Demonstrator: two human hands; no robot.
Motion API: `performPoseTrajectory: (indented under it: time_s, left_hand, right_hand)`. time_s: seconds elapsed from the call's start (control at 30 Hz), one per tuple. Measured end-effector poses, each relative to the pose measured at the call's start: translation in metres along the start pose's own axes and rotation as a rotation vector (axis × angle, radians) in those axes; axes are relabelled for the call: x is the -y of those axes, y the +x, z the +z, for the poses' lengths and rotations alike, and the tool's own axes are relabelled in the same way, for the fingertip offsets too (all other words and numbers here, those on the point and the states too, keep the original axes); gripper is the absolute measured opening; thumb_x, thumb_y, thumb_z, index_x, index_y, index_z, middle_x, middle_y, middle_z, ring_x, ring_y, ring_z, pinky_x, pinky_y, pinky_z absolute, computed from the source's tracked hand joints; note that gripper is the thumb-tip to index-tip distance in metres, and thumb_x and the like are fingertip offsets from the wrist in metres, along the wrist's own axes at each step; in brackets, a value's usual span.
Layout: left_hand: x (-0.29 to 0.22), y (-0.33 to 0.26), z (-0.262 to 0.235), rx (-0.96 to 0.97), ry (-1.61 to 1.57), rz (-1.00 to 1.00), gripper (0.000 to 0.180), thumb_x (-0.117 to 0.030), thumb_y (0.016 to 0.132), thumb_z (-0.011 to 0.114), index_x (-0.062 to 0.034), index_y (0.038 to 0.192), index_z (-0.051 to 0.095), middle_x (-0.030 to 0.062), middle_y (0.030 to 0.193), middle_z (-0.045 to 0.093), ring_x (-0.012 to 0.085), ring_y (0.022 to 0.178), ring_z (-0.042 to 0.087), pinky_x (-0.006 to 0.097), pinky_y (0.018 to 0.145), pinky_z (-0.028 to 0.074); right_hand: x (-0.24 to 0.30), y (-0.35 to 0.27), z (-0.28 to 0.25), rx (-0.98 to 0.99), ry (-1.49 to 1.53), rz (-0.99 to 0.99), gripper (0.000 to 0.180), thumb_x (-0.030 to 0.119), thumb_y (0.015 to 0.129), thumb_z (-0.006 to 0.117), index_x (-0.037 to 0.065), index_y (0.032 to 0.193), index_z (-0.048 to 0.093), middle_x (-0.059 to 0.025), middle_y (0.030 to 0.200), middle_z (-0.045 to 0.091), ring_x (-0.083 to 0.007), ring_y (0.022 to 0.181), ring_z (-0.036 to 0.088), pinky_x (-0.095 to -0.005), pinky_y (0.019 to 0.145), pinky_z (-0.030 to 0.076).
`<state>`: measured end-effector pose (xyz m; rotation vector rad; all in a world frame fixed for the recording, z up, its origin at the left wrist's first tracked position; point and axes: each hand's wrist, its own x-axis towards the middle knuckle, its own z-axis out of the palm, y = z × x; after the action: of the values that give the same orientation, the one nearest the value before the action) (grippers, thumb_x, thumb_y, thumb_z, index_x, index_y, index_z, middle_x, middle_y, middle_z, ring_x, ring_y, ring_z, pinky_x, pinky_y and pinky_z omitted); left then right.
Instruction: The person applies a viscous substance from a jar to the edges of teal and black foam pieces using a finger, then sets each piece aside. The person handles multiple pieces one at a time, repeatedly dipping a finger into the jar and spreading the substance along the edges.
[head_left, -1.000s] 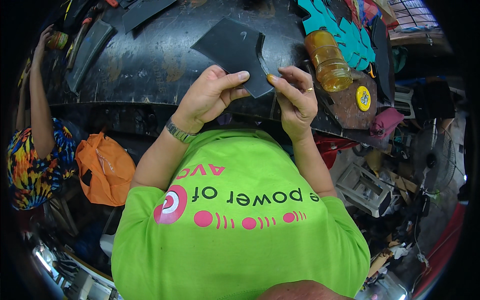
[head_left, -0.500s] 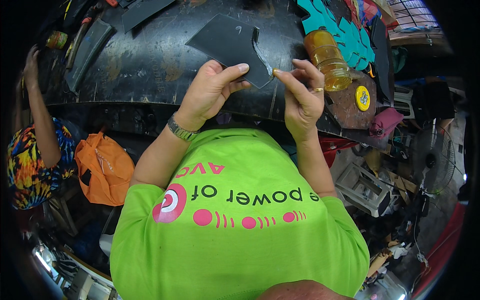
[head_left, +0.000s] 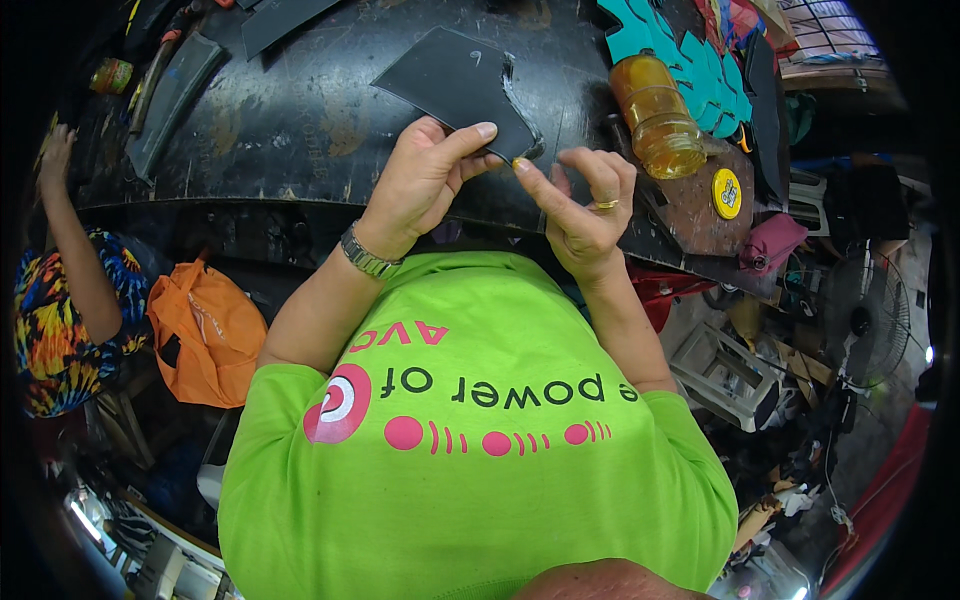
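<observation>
My left hand pinches a flat black cut piece, leather-like, between thumb and fingers at its near edge. The piece has a curved right edge with a wet-looking, shiny strip along it. My right hand holds nothing; its fingers are apart, and the index fingertip, smeared with something amber, touches the piece's near corner. To the right lies a clear plastic jar of amber, glue-like liquid. Close to it rests a round yellow lid.
Teal cut pieces lie behind the jar on the dark worktable. Other black pieces and a small jar are at the left. A co-worker's arm reaches in beside an orange bag. A fan stands at right.
My right index fingertip has slid left and nearer along the piece, from the end of the curved edge to the near corner. The left hand keeps its hold. The co-worker's hand has lowered.
</observation>
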<state>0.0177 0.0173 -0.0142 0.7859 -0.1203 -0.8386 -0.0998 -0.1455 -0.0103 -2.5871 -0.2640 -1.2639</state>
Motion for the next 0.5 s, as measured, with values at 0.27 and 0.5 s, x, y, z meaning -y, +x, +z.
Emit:
performPoseTrajectory:
  time_s: [0.27, 0.5]
  left_hand:
    - [0.001, 0.001, 0.0, -0.061, 0.205, 0.105, 0.016, -0.011, 0.095, 0.069, -0.0001, 0.106, 0.068, 0.0061, 0.102, 0.072, 0.0118, 0.089, 0.068, 0.027, 0.077, 0.058]
    - [-0.001, -0.002, 0.0, -0.135, 0.559, 0.144, 0.014, -0.011, 0.095, 0.069, -0.0001, 0.103, 0.071, 0.0041, 0.102, 0.073, 0.0086, 0.088, 0.067, 0.025, 0.079, 0.053]
  right_hand:
    - [0.009, 0.001, 0.0, 0.126, 0.147, 0.023, 0.046, -0.003, 0.062, 0.072, 0.024, 0.099, 0.079, -0.0001, 0.09, 0.054, -0.0193, 0.08, 0.051, -0.0363, 0.072, 0.04]
    - [0.004, 0.012, -0.003, -0.083, 0.564, 0.468, 0.09, 0.002, 0.076, 0.077, 0.002, 0.153, 0.031, -0.0106, 0.107, 0.061, -0.0216, 0.094, 0.057, -0.0322, 0.081, 0.048]
